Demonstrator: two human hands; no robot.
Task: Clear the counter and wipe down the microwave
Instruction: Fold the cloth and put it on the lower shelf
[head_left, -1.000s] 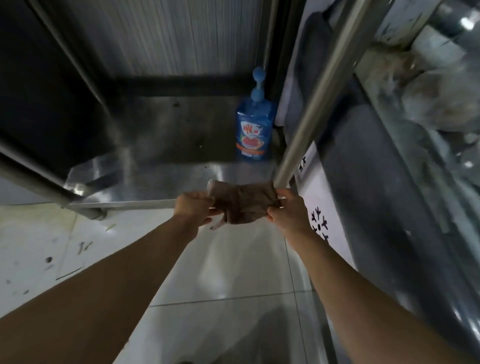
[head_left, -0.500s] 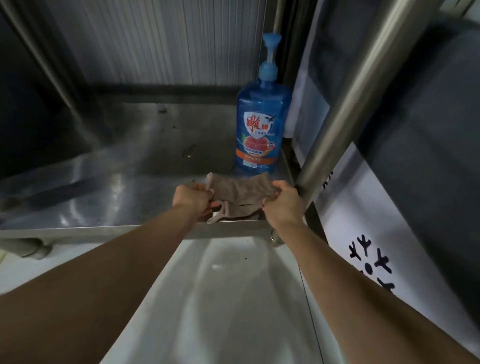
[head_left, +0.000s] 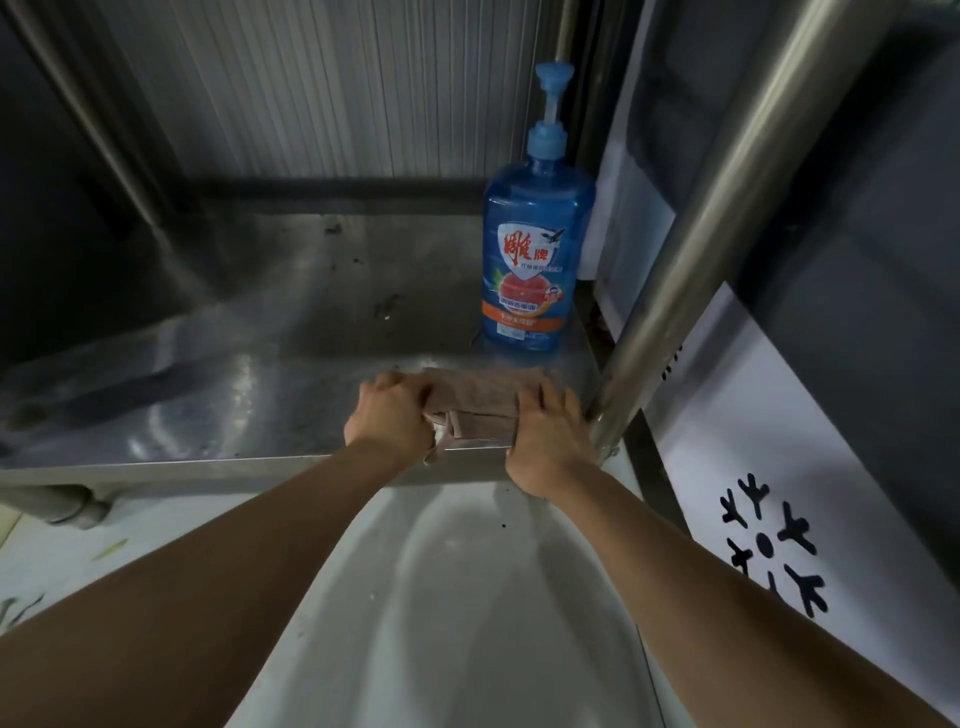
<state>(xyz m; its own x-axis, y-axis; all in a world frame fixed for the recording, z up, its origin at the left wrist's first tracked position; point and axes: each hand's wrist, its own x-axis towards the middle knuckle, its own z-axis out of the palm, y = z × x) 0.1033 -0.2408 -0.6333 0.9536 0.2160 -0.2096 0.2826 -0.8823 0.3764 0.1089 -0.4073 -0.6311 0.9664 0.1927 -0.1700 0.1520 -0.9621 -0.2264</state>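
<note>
Gripping folded cloth (head_left: 480, 402) both hands, long axis left-right.

Your hands cover both ends of the folded cloth (head_left: 480, 402), so you can't see its full shape; the steel post (head_left: 727, 208) runs off the top edge.

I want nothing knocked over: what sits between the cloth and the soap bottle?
Nothing: in the head view only a short strip of bare steel shelf separates the cloth from the soap bottle.
</note>
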